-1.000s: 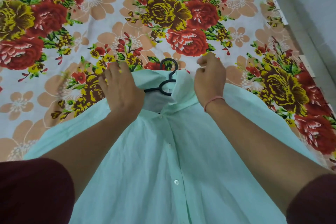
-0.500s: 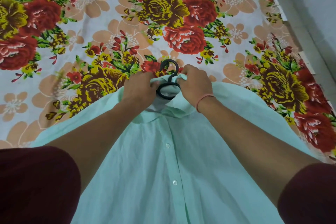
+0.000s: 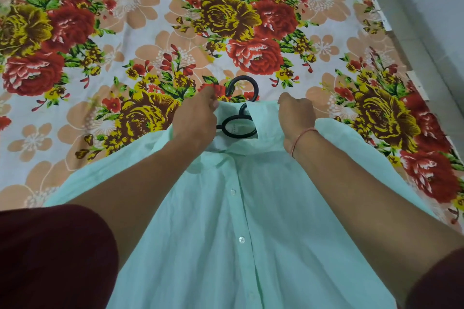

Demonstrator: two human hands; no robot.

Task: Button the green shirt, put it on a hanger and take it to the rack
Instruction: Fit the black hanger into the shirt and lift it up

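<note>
Clearly both hands are at work on the neck of the garment. The left hand (image 3: 195, 120) has its fingers curled down over the left side of the raised collar (image 3: 266, 123) and pinches the cloth there. The right hand (image 3: 297, 118), with a thin red thread bracelet (image 3: 302, 137) at its wrist, is closed on the collar's right side. Between the two, the black plastic hanger (image 3: 256, 90) sits inside the neck opening, with its ring lying on the inner collar and its hook poking out past the collar edge onto the bed.

The pale green, thin-woven button-front shirt (image 3: 226, 233) lies flat and front-up on the bed. Its long axis runs straight away from the person, collar at the far end and hem toward the body, passing under both forearms. Two small white buttons (image 3: 233, 192) on the placket look fastened, while the collar stands open at the top.

The hook points away from the person and curls to the left, midway between the hands, so neither is clearly nearer. Lifting by that hook seems the likely next move, once the collar is settled.

Under it all lies a white bed sheet (image 3: 125, 32) printed with red, yellow and peach flowers. A grey floor (image 3: 426, 7) runs along the bed's right edge.
</note>
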